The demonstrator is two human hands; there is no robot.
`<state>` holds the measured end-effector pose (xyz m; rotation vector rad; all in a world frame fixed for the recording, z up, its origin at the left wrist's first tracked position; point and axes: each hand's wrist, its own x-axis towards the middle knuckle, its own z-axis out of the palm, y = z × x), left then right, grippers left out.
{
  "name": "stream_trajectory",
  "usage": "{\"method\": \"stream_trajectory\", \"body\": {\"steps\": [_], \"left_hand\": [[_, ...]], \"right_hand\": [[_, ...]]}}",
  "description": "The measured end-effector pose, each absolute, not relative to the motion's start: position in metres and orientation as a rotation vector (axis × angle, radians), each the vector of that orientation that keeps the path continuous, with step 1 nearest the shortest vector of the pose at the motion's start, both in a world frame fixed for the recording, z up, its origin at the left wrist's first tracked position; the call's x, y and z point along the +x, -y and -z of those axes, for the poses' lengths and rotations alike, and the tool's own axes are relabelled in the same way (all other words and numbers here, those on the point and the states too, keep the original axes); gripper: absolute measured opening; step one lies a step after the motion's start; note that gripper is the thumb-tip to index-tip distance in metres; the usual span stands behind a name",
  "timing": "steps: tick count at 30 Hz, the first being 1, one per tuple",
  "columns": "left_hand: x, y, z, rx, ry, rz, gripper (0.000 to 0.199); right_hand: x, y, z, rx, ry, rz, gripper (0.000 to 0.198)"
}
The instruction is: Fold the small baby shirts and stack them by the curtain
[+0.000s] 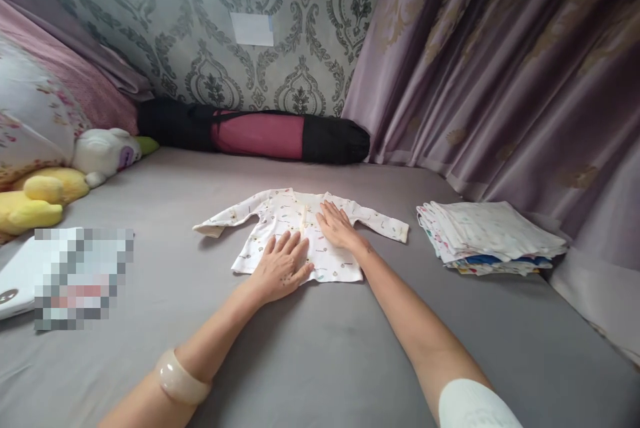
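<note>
Flatly spread left hand on printed shirt, right hand spread farther up, palms down

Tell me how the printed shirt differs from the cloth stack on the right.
The shirt lies spread out, sleeves extended; the stack is folded into layers. The left hand and right hand rest on the shirt; neither touches the stack. Shirt and stack share pale, patterned fabric and the gray sheet beneath.
</note>
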<state>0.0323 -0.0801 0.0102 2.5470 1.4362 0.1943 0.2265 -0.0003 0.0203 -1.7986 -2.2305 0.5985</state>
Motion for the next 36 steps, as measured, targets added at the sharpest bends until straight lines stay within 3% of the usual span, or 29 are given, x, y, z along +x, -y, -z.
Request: {"method": "stream_trajectory", "body": {"steps": [5,15,20,29,36], "left_hand": [[0.046,0.071,-0.018,2.532,-1.418,-0.249,0.049],[0.022,0.057,-0.028,2.430,-1.093,-0.119,0.085],[0.016,0.058,-0.028,2.460,-1.050,-0.134,0.083],[0.023,0.057,-0.023,2.433,-1.160,-0.320,0.049],[0.043,0.037,-0.010,2.533,-1.319,-0.474,0.034]], "right_hand": [[0.236,0.025,-0.009,-1.801,2.379,-0.424,0.064],[0.238,0.028,-0.004,-1.766,2.403,-0.295,0.062],[0.241,0.029,-0.004,-1.738,2.404,-0.315,0.059],[0.251,0.025,-0.009,-1.521,2.153,-0.353,0.045],[0.282,0.012,-0.019,-1.837,1.676,-0.141,0.039]]}}
